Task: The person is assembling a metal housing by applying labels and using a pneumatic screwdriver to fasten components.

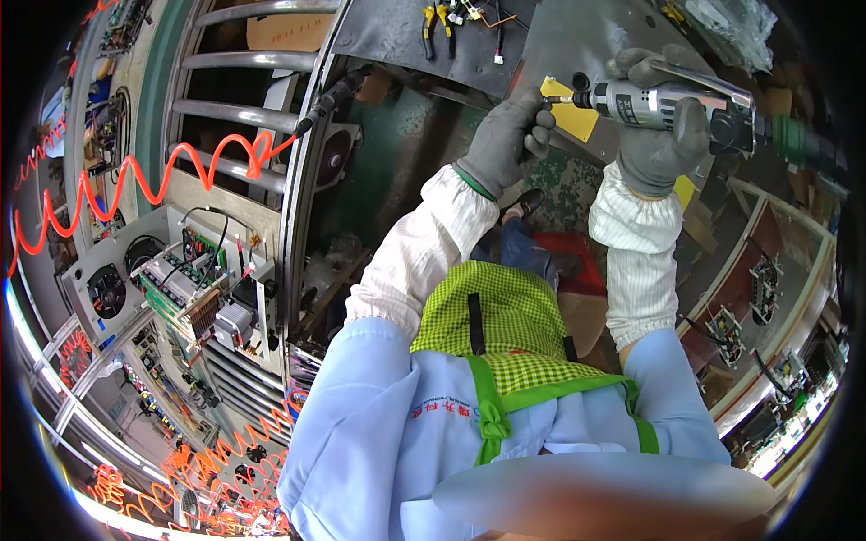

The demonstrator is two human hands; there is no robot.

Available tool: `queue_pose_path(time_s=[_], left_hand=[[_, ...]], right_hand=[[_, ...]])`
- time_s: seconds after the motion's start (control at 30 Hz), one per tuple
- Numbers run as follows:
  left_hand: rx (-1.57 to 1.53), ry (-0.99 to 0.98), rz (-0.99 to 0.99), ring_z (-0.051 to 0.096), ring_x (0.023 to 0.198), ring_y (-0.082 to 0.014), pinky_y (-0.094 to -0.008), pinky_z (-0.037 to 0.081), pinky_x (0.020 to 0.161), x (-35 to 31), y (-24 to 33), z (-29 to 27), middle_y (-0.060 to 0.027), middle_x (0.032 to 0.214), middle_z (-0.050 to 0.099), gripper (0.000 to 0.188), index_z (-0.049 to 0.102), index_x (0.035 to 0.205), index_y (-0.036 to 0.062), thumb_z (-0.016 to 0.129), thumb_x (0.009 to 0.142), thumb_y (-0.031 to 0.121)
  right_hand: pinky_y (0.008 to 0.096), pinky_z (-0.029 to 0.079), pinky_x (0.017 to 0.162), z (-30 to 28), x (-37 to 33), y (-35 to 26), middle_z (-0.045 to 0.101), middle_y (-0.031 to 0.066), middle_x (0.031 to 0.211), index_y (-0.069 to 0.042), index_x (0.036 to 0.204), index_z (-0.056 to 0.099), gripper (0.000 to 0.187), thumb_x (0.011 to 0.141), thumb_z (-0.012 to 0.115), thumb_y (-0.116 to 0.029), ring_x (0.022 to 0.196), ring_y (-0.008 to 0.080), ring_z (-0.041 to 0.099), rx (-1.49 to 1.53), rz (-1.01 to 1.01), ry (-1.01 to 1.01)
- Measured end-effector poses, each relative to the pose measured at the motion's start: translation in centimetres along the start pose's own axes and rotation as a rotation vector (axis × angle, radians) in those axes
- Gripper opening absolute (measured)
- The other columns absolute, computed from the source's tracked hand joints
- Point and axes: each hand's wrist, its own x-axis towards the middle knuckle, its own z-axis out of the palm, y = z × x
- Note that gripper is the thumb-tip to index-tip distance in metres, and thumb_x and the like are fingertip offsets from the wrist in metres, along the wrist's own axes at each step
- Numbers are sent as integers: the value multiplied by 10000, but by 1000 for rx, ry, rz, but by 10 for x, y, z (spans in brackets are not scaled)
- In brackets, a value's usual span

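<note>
My right hand (663,149), in a grey glove, is wrapped round a silver hand-held power tool (631,102) with a long lever along its body. The tool lies level, its narrow tip pointing left toward my left hand (512,135). That hand, gloved in grey too, has its fingers curled in a pinch at the tip. What sits between those fingers is too small to make out. Under the tool's tip, a yellow sheet (570,119) lies on the grey work surface (577,41).
Yellow-handled pliers (438,29) and short wires lie at the far edge. A clear plastic bag (735,32) is at far right. On the left run metal rollers (244,60), an orange coiled hose (135,194) with a black tool (332,99), and an open metal case (95,311) with circuit boards.
</note>
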Motion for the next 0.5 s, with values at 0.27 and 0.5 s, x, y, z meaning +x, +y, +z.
queue_pose_path(time_s=[0.27,0.5], left_hand=[[109,41,-43,459,546,-40,-117,359,425,2,-1,0,11,727,514,207,520,977,78,504,1003,283],[127,27,-8,452,547,-30,-118,359,431,3,0,-5,12,739,514,163,516,957,70,487,1000,224]], right_hand=[[476,556,724,-8,-3,4,676,156,828,29,1132,576,469,833,606,-331,841,335,662,135,31,-103],[466,557,667,-16,-10,14,672,162,800,42,1059,598,443,833,572,-338,775,346,662,-471,-158,208]])
